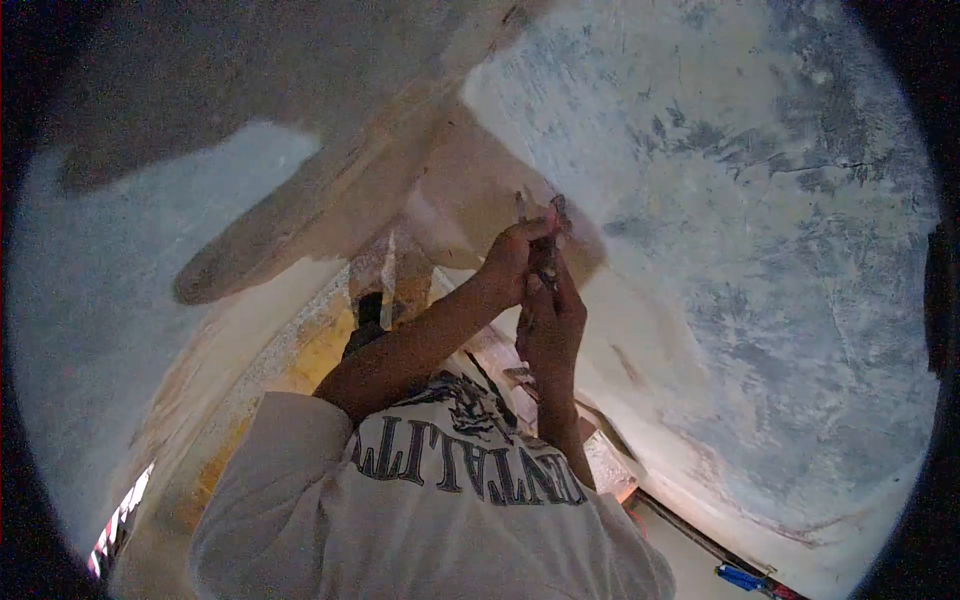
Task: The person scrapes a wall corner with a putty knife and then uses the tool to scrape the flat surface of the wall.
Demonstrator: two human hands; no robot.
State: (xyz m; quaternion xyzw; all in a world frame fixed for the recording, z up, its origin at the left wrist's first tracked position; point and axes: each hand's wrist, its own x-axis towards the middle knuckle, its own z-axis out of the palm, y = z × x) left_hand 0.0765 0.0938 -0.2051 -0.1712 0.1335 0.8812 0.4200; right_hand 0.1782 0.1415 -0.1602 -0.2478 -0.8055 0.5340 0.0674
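Observation:
My left hand (512, 258) and my right hand (553, 318) are close together in front of me, near the middle of the view. The fingers of both are closed around a small dark object (547, 262) with a pinkish part near its top. Light is dim and the object is partly covered by fingers, so its kind cannot be made out. Behind the hands is a brown patch (475, 185) on a pale curved surface. My left forearm crosses in from the lower left; the right one rises from below.
A mottled blue-grey surface (780, 200) curves along the right. Below left lies a yellow, speckled strip (310, 350), with a black object (370, 308) close to my left forearm. A blue item (740, 578) sits by a dark edge at lower right.

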